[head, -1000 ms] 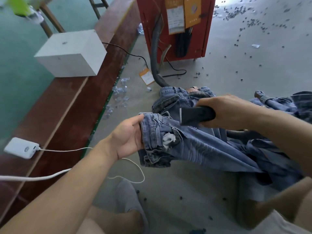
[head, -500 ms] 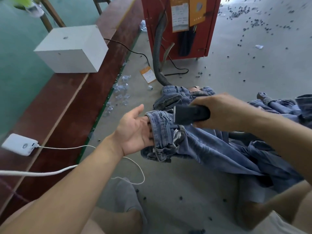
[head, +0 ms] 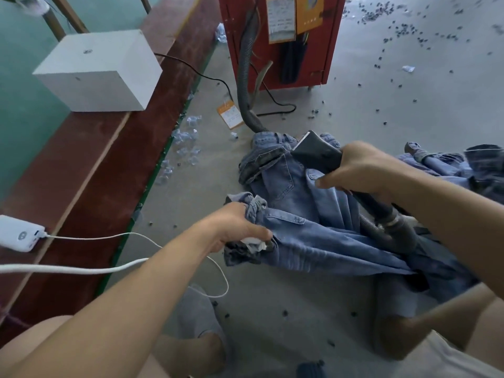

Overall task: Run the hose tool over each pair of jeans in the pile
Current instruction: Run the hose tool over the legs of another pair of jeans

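Observation:
A pair of blue jeans [head: 321, 241] is stretched across my lap above the concrete floor. My left hand [head: 234, 227] grips its bunched waistband end, where a white label shows. My right hand [head: 362, 170] holds the dark hose tool [head: 316, 152] by its handle, the flat nozzle lifted clear of the held jeans and pointing up and left. The grey ribbed hose [head: 387, 227] trails from the handle under my right forearm. Another pair of jeans [head: 275, 159] lies on the floor under the nozzle, and more denim [head: 463, 165] is heaped at the right.
A red machine [head: 281, 42] stands behind, with a grey hose [head: 245, 85] and black cable running from it. At left a brown bench [head: 90, 165] carries a white box [head: 101, 69] and a white power bank [head: 19, 237] with cables. Small dark bits litter the floor.
My left hand turned from an open palm at the waistband to a grip on it and pulled it down and left. My right hand lifted the nozzle off the jeans, up and right.

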### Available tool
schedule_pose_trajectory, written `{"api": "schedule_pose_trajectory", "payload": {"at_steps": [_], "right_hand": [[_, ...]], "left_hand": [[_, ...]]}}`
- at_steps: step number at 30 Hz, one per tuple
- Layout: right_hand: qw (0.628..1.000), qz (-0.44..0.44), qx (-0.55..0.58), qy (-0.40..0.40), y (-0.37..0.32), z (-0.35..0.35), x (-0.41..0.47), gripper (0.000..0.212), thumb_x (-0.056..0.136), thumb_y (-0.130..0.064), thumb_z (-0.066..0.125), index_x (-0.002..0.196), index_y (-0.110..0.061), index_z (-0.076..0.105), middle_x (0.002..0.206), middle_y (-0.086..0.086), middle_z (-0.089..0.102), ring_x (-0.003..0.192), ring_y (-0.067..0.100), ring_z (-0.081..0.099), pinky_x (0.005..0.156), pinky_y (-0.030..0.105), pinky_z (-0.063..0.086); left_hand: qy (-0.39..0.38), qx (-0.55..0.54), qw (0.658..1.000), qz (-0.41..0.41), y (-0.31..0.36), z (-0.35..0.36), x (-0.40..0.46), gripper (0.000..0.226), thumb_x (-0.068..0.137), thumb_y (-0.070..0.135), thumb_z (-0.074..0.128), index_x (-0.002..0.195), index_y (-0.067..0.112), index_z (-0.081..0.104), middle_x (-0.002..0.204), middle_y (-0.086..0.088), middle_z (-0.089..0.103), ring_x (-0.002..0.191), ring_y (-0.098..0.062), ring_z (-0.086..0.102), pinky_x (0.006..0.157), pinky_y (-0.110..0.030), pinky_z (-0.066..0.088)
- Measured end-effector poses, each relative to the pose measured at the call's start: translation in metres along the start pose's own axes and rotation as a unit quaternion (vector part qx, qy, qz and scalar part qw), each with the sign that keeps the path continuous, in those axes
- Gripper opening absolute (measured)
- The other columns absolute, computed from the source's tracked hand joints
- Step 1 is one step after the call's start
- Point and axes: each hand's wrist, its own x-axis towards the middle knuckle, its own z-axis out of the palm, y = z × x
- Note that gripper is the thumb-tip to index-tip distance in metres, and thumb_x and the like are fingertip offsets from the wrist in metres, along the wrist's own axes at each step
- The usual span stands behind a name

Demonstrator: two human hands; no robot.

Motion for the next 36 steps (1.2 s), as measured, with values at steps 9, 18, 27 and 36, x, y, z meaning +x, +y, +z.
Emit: {"api": "schedule_pose_trajectory", "payload": {"at_steps": [9, 18, 27, 36], "right_hand": [[0.993, -0.081, -0.086, -0.006, -0.003, 0.019, -0.015, 0.040, 0.073, -0.041, 0.086, 0.092, -0.015, 0.063, 0.079, 0.005, 0.070, 0.066, 0.016, 0.062, 0.053, 0.032, 0.044], [0.988, -0.138, -0.068, 0.033, 0.001, 0.030, -0.031, 0.052, 0.072, -0.045, 0.087, 0.105, -0.030, 0.050, 0.083, -0.017, 0.055, 0.072, -0.003, 0.051, 0.055, 0.018, 0.034], [0.991, -0.130, -0.040, 0.000, 0.002, 0.027, -0.028, 0.039, 0.076, -0.029, 0.084, 0.101, -0.027, 0.055, 0.083, -0.012, 0.061, 0.071, 0.002, 0.056, 0.054, 0.021, 0.037], [0.989, -0.137, -0.054, 0.002, 0.003, 0.017, -0.019, 0.039, 0.080, -0.027, 0.080, 0.106, -0.023, 0.052, 0.085, -0.005, 0.062, 0.071, 0.009, 0.057, 0.056, 0.027, 0.041]], "left_hand": [[-0.027, -0.233, 0.972, 0.009, 0.007, 0.004, -0.002, 0.017, 0.100, 0.005, 0.060, 0.114, 0.001, 0.070, 0.108, -0.020, 0.073, 0.088, -0.028, 0.071, 0.083, -0.038, 0.060], [-0.115, -0.416, 0.899, 0.071, 0.021, 0.025, -0.004, 0.028, 0.088, 0.021, 0.068, 0.108, 0.004, 0.076, 0.110, -0.017, 0.076, 0.094, -0.027, 0.075, 0.081, -0.038, 0.061], [-0.026, -0.207, 0.972, 0.105, 0.022, 0.030, 0.000, 0.048, 0.063, 0.017, 0.091, 0.108, 0.011, 0.077, 0.109, -0.009, 0.078, 0.104, -0.027, 0.075, 0.100, -0.047, 0.057], [-0.105, -0.358, 0.922, 0.106, 0.019, 0.021, -0.003, 0.041, 0.078, 0.002, 0.080, 0.119, 0.001, 0.073, 0.120, -0.021, 0.073, 0.108, -0.033, 0.072, 0.088, -0.039, 0.059]]}}
